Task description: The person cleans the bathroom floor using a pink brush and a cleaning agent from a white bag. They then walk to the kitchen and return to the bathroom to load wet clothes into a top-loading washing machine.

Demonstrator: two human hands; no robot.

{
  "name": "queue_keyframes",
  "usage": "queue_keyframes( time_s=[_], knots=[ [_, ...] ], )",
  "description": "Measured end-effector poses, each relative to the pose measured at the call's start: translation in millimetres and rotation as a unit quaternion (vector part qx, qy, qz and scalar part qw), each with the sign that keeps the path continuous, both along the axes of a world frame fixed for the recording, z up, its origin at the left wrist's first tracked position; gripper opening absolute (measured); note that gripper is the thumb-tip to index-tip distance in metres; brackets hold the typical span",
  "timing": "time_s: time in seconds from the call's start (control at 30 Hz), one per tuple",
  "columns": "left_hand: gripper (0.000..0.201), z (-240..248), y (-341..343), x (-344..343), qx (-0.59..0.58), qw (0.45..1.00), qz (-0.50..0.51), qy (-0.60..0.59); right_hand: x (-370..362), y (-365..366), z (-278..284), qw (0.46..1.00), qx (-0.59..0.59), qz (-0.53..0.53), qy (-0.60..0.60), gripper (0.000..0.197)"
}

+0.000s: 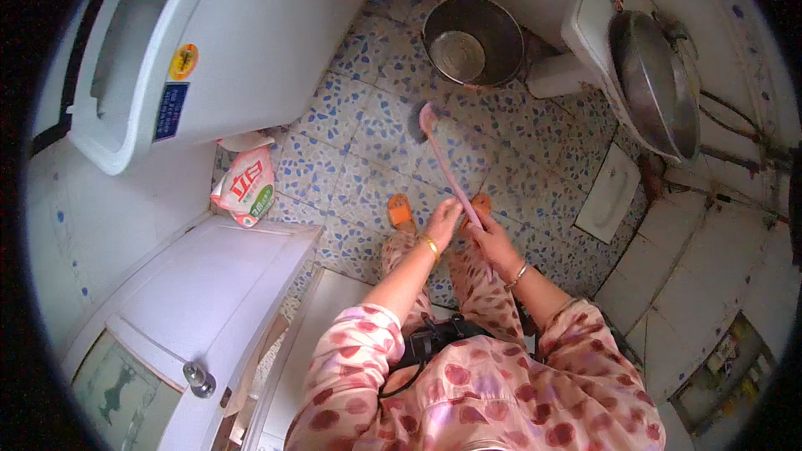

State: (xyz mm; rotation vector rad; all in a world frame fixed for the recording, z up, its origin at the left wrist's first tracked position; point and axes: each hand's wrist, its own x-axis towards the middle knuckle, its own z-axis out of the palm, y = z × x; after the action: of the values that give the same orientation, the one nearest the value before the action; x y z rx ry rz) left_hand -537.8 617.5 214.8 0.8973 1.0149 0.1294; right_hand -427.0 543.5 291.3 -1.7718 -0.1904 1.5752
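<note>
Out over the middle of the tiled floor, head toward the far edge, handle slanting back toward the near edge: pink brush, grey bristles turned to the left. Wrapped round the handle's near end, fingers of the right hand. Bent in against the shaft just ahead, fingers of the left hand; cannot tell whether pinching or only resting there. Cannot tell, either, whether touching tile or held just above, as to the bristles. Main worry, at a guess: wobble or twist at the far end, caused by a hold so near the handle's tip. Pushed too far forward, could clip the dark-rimmed bucket near the floor's far edge and shift it. Swept wide left, might catch the soft packet at the left edge. Drawn straight back, could foul the orange slippers, close by the handle. Most room for moving: mid-floor, from bucket back to slippers. Tighter along the left edge, between white unit and cabinet; bounded toward the right edge by the white panel, with metal pan overhead.
</note>
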Motion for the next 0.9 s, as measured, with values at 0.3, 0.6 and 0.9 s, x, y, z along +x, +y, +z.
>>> queue_keyframes(
  time_s=[0.3, 0.6, 0.9],
  knots=[
    [0.042, -66.7, -47.7, -80.9, -0.298, 0.944, 0.089, 0.11, 42.5, -73.4, -159.7, 0.919, -0.083, 0.282, -0.264, 0.041],
    [0.033, -153.6, -135.5, -78.9, -0.342, 0.92, 0.164, 0.094, 147.7, -81.0, -290.2, 0.853, -0.255, 0.332, -0.312, 0.037],
    [0.023, -211.5, -163.6, -62.6, -0.312, 0.933, 0.159, 0.082, 54.2, -50.9, -357.7, 0.683, -0.318, 0.635, -0.168, 0.035]
  ],
)
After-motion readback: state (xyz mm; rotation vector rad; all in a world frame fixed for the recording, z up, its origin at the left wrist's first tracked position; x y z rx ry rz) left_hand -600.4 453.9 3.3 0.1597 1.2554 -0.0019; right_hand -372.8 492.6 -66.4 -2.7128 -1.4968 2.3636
